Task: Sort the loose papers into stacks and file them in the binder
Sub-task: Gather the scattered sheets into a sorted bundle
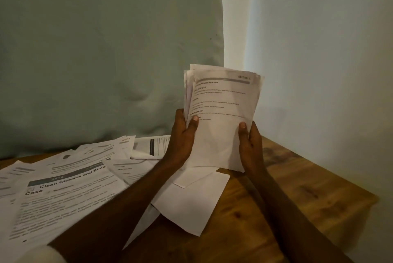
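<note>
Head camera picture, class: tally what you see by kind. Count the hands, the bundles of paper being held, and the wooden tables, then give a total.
Hands: 2, left hand and right hand
Held bundle of papers: 1
Wooden table: 1
Total: 4

Premises: a domestic room, most likely a home corner used for paperwork. Evidence: a varnished wooden table (297,194) with knots in the grain, its far right corner pushed against plain painted walls (319,50). A large pale green cushion or padded panel (106,50) stands along the table's far edge. Printed sheets (63,188) lie scattered over its left side. Lighting is dim.
</note>
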